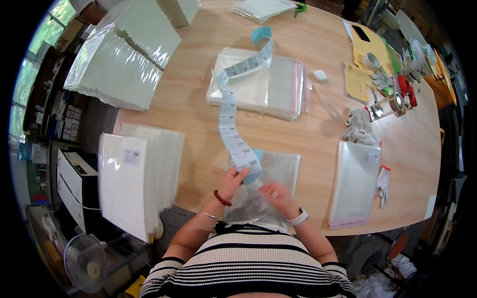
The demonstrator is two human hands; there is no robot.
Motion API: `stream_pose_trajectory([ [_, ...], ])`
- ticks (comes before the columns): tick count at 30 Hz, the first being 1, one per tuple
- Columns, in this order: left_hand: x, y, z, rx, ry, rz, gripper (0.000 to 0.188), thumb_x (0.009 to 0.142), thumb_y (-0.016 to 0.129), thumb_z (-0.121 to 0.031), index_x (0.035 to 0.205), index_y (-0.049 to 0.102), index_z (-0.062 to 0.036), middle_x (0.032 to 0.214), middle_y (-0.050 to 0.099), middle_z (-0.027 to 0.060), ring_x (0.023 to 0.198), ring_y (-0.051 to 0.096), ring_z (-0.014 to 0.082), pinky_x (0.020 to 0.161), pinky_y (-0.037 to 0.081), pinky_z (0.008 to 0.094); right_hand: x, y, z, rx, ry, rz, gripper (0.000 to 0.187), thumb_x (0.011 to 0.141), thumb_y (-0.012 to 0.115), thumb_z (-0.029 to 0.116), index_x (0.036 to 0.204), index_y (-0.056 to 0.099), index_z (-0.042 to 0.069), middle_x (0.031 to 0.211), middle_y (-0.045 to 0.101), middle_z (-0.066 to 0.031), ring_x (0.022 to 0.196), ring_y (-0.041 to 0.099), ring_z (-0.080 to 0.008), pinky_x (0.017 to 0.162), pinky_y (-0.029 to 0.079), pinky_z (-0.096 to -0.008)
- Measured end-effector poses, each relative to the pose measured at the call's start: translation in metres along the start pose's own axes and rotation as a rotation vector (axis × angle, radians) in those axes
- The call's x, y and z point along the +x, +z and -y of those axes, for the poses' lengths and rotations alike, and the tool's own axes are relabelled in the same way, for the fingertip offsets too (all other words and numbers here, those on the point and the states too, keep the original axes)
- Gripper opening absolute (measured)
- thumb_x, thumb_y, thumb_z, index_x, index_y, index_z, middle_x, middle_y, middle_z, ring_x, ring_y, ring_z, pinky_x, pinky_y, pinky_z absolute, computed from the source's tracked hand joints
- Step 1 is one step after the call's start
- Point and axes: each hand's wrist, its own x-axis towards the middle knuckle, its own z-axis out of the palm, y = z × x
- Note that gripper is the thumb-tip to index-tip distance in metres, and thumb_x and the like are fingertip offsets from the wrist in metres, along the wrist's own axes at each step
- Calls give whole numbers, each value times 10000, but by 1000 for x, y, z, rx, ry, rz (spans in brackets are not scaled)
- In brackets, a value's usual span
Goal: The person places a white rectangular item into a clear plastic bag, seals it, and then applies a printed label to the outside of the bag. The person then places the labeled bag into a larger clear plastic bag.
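My left hand pinches the near end of a long strip of printed labels on blue backing. From there the strip runs away across the table and curls at its far end. My right hand is closed and slightly blurred, its fingertips on a small whitish label beside the strip's end. Under both hands lies a clear plastic bag, partly hidden by them. Farther off, the strip rests over a stack of clear bags with pinkish edges.
Wrapped white stacks rise at the far left. Nearer, a leaning pile of white packs stands at the table's left edge. To the right are a labelled clear pack, work gloves, a glass bottle, a tape roll and a phone.
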Motion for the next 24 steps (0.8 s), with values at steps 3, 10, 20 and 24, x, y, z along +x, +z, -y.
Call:
stream_pose_trajectory([
  [3,-9,12,-2,87,-38,101,229,816,505,-199,950,556,-20,830,544,-29,711,478,51,613,393,198,36,-12,10,109,-9,-330,157,753,551,121,873,567,21,783,578,-114,711,562,-204,606,432,-290],
  [10,1,15,-8,-37,-234,14,320,834,473,-259,992,533,13,911,553,12,779,501,72,679,409,219,36,-16,13,-78,-152,-211,108,696,582,38,803,594,37,769,579,-94,699,549,-216,635,426,-290],
  [20,6,-29,-32,123,128,-336,295,846,452,-272,911,553,-3,822,561,25,709,519,84,618,416,224,-21,-14,-10,-190,-393,-455,108,665,595,-4,763,603,40,775,569,-88,698,543,-216,657,440,-298],
  [24,0,-44,-66,282,467,-418,301,860,429,-248,861,558,25,781,565,19,724,493,65,623,408,216,-4,-55,-37,-6,87,-632,73,708,571,15,778,589,0,685,567,-71,618,536,-139,568,435,-246],
])
